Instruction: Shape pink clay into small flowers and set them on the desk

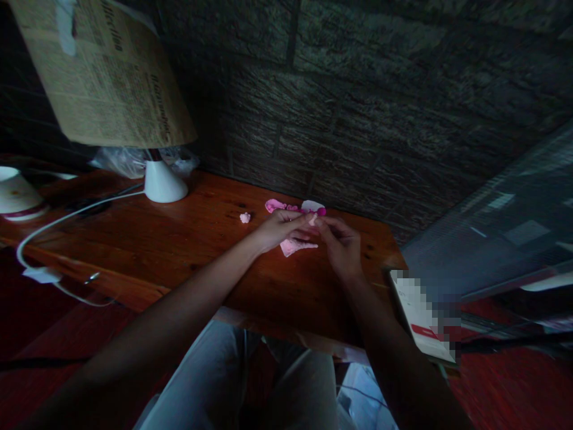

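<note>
My left hand [280, 229] and my right hand [344, 242] meet over the wooden table, fingers closed on a small pale pink piece [313, 220] that looks like modelling clay. My fingers cover part of it. Below them lies a flat, ragged pink sheet [293, 246], partly under my left hand. Just behind the hands are a brighter pink piece [274, 205], a whitish flat piece [312, 206] and a round magenta piece [321, 212]. A small lumpy pink piece [245, 218] sits apart to the left.
A lamp with a white base [165, 182] and a printed paper shade [111, 77] stands at the left; its white cord [67, 216] hangs over the front edge. A white cup [18, 194] is at far left. At right lies a white box [416, 310]. A brick wall [349, 113] rises behind.
</note>
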{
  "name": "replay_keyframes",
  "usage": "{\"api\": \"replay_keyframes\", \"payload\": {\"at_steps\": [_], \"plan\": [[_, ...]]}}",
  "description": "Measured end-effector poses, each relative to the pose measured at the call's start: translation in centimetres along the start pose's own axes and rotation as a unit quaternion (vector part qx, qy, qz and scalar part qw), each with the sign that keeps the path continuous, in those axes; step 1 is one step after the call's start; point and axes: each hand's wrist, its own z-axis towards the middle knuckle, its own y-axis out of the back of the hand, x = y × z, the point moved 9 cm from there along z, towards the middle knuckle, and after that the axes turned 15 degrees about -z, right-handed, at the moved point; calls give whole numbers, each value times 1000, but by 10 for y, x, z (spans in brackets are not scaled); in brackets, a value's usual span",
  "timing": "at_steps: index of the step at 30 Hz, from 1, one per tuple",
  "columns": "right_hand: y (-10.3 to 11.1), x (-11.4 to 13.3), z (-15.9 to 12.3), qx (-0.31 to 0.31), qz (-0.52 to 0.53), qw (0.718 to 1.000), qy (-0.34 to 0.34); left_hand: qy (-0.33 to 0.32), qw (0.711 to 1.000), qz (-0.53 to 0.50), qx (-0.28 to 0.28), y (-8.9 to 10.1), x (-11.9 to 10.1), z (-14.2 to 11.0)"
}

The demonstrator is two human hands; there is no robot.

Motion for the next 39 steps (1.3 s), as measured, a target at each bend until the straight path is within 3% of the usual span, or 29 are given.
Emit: {"api": "replay_keyframes", "payload": {"at_steps": [4, 11, 16, 22, 26, 30, 34, 39], "plan": [[2, 6, -1, -21, -12, 1000, 15, 0, 1000, -10, 1, 2, -2, 1], [-16, -11, -3, 54, 104, 991, -61, -12, 1000, -12, 4, 5, -3, 1], [-22, -16, -5, 89, 137, 983, -85, -60, 994, 78, 44, -3, -9, -1], [-24, -24, -2, 80, 134, 980, -123, -124, 978, 169, 17, -1, -21, -3], [-21, -28, -2, 60, 148, 976, -147, -183, 960, 212, -14, 3, -34, -5], [-25, -31, -5, 81, 140, 970, -181, -219, 947, 232, -44, 7, -40, -6], [-28, -34, -9, 96, 149, 961, -211, -232, 937, 261, -19, 3, -37, -6], [-37, -36, -13, 148, 161, 948, -233, -302, 883, 358, 28, -12, -42, -14]]}}
